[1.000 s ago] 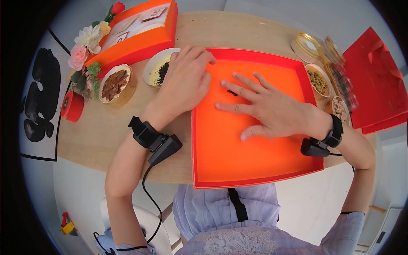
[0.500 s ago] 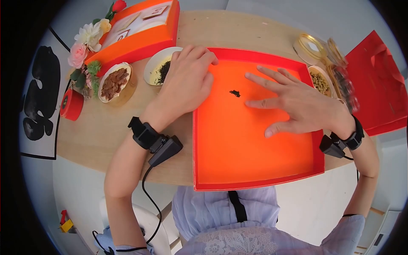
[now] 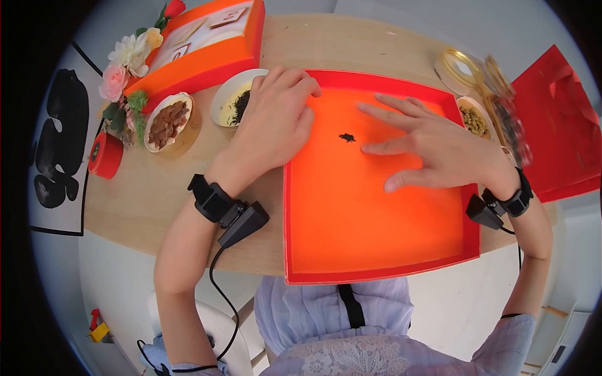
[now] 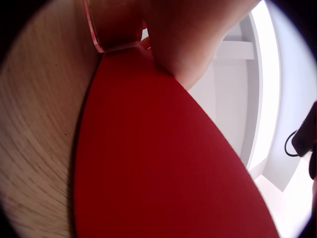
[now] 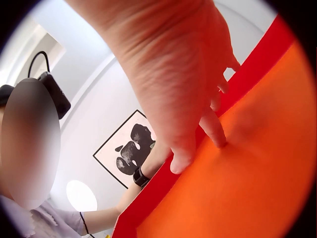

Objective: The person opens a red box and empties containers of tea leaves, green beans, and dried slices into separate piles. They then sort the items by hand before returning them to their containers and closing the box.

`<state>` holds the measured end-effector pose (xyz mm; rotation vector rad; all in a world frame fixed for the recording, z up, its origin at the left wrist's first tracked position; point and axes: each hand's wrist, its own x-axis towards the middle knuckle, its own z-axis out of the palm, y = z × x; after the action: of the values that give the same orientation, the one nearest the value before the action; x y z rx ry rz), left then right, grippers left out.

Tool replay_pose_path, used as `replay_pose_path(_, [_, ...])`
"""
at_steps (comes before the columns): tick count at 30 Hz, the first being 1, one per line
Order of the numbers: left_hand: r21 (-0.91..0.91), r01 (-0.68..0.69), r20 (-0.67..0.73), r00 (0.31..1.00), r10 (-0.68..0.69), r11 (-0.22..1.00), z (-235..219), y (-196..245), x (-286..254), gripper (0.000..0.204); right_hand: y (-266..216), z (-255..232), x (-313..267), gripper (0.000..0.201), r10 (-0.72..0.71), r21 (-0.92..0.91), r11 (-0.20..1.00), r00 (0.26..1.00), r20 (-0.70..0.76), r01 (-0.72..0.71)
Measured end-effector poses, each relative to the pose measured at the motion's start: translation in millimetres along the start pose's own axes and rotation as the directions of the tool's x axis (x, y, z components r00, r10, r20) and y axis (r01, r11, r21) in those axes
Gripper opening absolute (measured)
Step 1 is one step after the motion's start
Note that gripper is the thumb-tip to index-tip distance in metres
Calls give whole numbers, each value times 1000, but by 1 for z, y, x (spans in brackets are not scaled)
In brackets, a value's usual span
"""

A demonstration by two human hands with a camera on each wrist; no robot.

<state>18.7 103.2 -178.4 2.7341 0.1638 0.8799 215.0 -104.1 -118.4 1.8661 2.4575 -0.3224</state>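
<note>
A shallow box [image 3: 370, 238] with red walls and an orange floor lies open before me. My left hand [image 3: 273, 122] grips its far left rim, fingers bent over the edge; in the left wrist view the red outer wall [image 4: 148, 148] fills the middle. My right hand [image 3: 442, 147] is spread out over the right half of the floor. In the right wrist view, one straight fingertip [image 5: 221, 143] comes right down at the orange surface. Left of those fingers lies a small clump of dark tea leaves [image 3: 347, 137]. A white bowl [image 3: 218, 103] with similar dark shreds is partly behind my left hand.
Left stand a tub [image 3: 183, 147] of brown flakes, a red tin [image 3: 108, 155], flowers [image 3: 132, 55] and another orange box [image 3: 248, 55]. To the right are a bowl of green pieces [image 3: 475, 119], gold-rimmed jars [image 3: 456, 66] and a red bag [image 3: 561, 125].
My right hand has slid to the right off the tea leaves, uncovering the clump, then shifted only slightly. The left hand has stayed at the rim.
</note>
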Motion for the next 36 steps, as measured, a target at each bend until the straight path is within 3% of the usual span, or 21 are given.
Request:
replay_pose_path(7, [11, -1, 16, 1000, 1, 1000, 0, -1, 1, 26, -2, 5, 11, 71, 30, -5, 1000, 999, -12, -30])
replay_pose_path(9, [16, 0, 15, 1000, -1, 1000, -1, -1, 1, 26, -1, 11, 15, 61, -14, -25, 1000, 990, -144, 10])
replay_pose_path(10, [14, 4, 17, 1000, -5, 1000, -1, 0, 1, 26, 0, 9, 18, 61, -18, -26, 1000, 989, -144, 14])
replay_pose_path(12, [9, 11, 19, 1000, -11, 1000, 0, -1, 0, 26, 3, 5, 24, 48, 40, 164, 986, 985, -167, -12])
replay_pose_path(13, [18, -1, 8, 1000, 0, 1000, 1, -2, 0, 25, 2, 3, 27, 48, 41, 164, 986, 985, -165, -13])
replay_pose_path(15, [22, -18, 0, 1000, 18, 1000, 3, -2, 1, 23, -2, 2, 34, 33, 253, 331, 919, 964, -85, -213])
replay_pose_path(18, [21, -7, 1, 1000, 7, 1000, 1, -2, 1, 23, 2, 14, 48, 27, 217, 317, 936, 958, -187, -150])
replay_pose_path(22, [8, -12, -1, 1000, 12, 1000, 0, -2, 0, 27, 1, 19, 62, 19, 165, 402, 913, 966, -200, -73])
replay_pose_path(27, [15, -42, -21, 999, 42, 999, -1, 1, 1, 27, -3, 33, 68, 11, 83, 269, 963, 933, -349, 15])
replay_pose_path(31, [4, -94, -36, 995, 94, 996, -2, 1, 3, 24, -8, 32, 70, 11, 107, 234, 972, 949, -297, -37])
replay_pose_path(36, [-12, -175, -85, 981, 173, 984, -4, 7, 5, 18, -13, 39, 70, 13, 40, 37, 999, 936, -349, -29])
